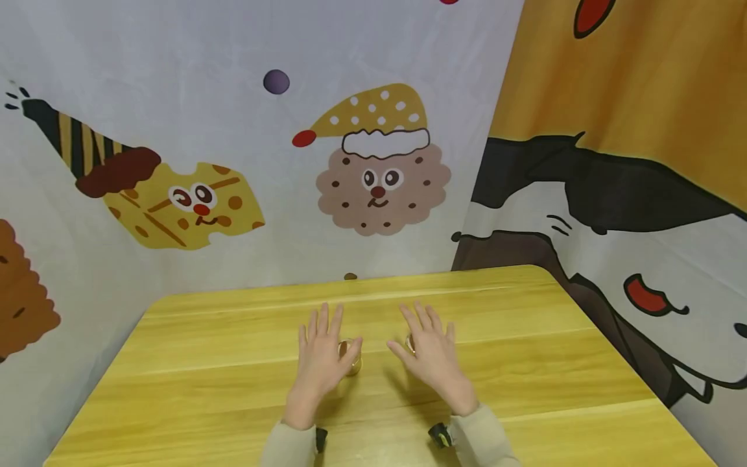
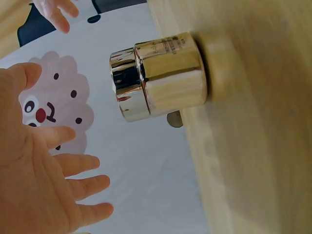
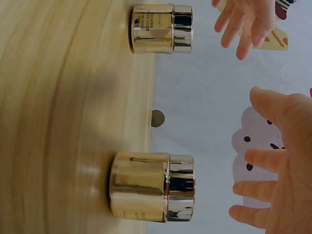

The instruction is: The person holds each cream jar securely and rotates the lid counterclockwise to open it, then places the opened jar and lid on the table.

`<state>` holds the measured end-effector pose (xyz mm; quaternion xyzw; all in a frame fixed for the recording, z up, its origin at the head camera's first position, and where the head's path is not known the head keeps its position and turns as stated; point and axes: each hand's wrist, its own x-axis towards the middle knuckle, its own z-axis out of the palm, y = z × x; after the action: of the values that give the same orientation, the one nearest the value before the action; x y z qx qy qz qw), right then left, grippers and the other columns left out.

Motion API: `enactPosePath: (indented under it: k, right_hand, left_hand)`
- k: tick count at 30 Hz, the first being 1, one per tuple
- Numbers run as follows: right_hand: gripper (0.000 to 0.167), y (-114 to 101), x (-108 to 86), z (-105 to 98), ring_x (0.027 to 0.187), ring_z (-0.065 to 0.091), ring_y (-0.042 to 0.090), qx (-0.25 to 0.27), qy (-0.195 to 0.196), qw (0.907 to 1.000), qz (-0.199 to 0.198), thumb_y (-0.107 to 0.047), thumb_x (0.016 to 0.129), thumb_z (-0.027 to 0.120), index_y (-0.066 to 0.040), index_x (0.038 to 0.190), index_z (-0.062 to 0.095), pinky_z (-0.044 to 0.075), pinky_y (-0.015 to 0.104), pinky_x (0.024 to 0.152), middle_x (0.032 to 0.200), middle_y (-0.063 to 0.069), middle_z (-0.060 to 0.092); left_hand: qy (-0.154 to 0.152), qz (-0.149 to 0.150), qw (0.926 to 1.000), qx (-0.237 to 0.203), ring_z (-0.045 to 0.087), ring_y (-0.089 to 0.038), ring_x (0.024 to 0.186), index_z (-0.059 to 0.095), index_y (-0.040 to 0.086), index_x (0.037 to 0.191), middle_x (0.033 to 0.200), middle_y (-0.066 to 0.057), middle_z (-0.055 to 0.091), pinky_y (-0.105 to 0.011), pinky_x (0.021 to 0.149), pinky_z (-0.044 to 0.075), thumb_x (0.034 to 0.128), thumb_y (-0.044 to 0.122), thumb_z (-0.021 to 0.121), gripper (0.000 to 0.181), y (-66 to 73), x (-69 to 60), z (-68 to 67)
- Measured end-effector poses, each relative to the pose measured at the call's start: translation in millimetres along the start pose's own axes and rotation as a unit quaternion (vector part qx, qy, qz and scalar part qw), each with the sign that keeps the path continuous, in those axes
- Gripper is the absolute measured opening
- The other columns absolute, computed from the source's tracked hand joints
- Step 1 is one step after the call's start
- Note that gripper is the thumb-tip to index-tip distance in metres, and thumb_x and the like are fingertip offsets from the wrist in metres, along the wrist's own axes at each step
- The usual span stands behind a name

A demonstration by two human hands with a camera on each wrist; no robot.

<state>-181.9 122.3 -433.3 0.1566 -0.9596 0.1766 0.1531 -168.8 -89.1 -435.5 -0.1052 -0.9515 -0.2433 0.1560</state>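
Two gold cosmetic jars with shiny lids stand upright on the wooden table. The left jar (image 1: 353,367) is partly covered by my left hand (image 1: 320,360), whose fingers are spread above the tabletop. Only a sliver of the right jar (image 1: 410,342) shows past my right hand (image 1: 434,357), also spread and raised. In the left wrist view, one gold jar (image 2: 173,73) is apart from the left palm (image 2: 36,170). The right wrist view has both, a farther jar (image 3: 153,29) and a nearer jar (image 3: 141,187), with the right fingers (image 3: 258,190) touching neither.
The yellow wood-grain table (image 1: 204,363) runs back to a cloth backdrop (image 1: 222,117) printed with cartoon biscuits. A cartoon animal print (image 1: 642,259) covers the right side. Dark wrist devices (image 1: 440,435) sit at the sleeve cuffs.
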Motion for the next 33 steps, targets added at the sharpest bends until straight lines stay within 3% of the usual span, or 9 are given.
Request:
enactPosePath:
  k: [6,12,19,23,28,33]
  right_hand:
    - [0.066,0.0,1.9,8.1,0.124,0.041,0.042,0.058,0.045,0.9963,-0.044,-0.038,0.081,0.070,-0.007,0.136,0.048,0.035,0.063,0.097,0.136,0.021,0.046]
    - [0.062,-1.5,4.1,13.9,0.119,0.047,0.036,0.126,0.056,0.9887,-0.060,-0.029,0.078,0.075,-0.004,0.131,0.052,0.040,0.057,0.097,0.131,0.017,0.052]
    - [0.056,-4.7,4.7,18.1,0.119,0.048,0.034,0.187,0.037,0.9797,-0.063,-0.024,0.080,0.073,-0.002,0.129,0.053,0.039,0.051,0.100,0.129,0.015,0.055]
    - [0.054,-6.1,6.9,22.2,0.117,0.051,0.034,0.223,0.038,0.9716,-0.068,-0.019,0.080,0.073,0.000,0.127,0.054,0.040,0.052,0.099,0.126,0.018,0.056]
    - [0.051,-8.7,9.3,24.3,0.114,0.053,0.033,0.257,0.051,0.9621,-0.077,-0.015,0.078,0.074,0.002,0.123,0.056,0.043,0.048,0.097,0.122,0.018,0.058]
    - [0.052,-13.6,10.6,24.4,0.111,0.056,0.032,0.277,0.051,0.9567,-0.072,-0.015,0.076,0.076,0.000,0.122,0.057,0.048,0.047,0.092,0.121,0.015,0.059]
  left_hand:
    - [0.005,0.005,0.9972,-0.075,0.024,-0.050,0.131,0.035,-0.002,0.141,0.146,-0.029,0.027,-0.070,0.100,0.023,0.0911,0.038,0.055,0.067,-7.4,-1.0,3.5]
    - [-0.014,-0.008,0.9859,-0.167,0.026,-0.051,0.130,0.034,-0.005,0.141,0.143,-0.030,0.031,-0.069,0.100,0.024,0.0928,0.031,0.054,0.064,-12.2,-2.1,5.4]
    - [-0.037,-0.030,0.9636,-0.263,0.031,-0.047,0.130,0.033,-0.011,0.138,0.142,-0.028,0.034,-0.059,0.106,0.024,0.0959,0.026,0.051,0.059,-20.2,-2.0,7.4]
    - [-0.052,-0.052,0.9499,-0.304,0.036,-0.048,0.125,0.034,-0.011,0.138,0.139,-0.030,0.037,-0.059,0.103,0.030,0.0975,0.027,0.047,0.057,-23.9,-3.0,5.2]
    - [-0.069,-0.097,0.9312,-0.345,0.039,-0.047,0.124,0.034,-0.009,0.138,0.137,-0.030,0.040,-0.057,0.101,0.035,0.0986,0.026,0.043,0.054,-27.0,-3.8,3.5]
    - [-0.080,-0.130,0.9101,-0.385,0.040,-0.045,0.123,0.036,-0.011,0.136,0.133,-0.030,0.044,-0.056,0.102,0.035,0.0954,0.011,0.041,0.046,-29.7,-5.3,3.3]
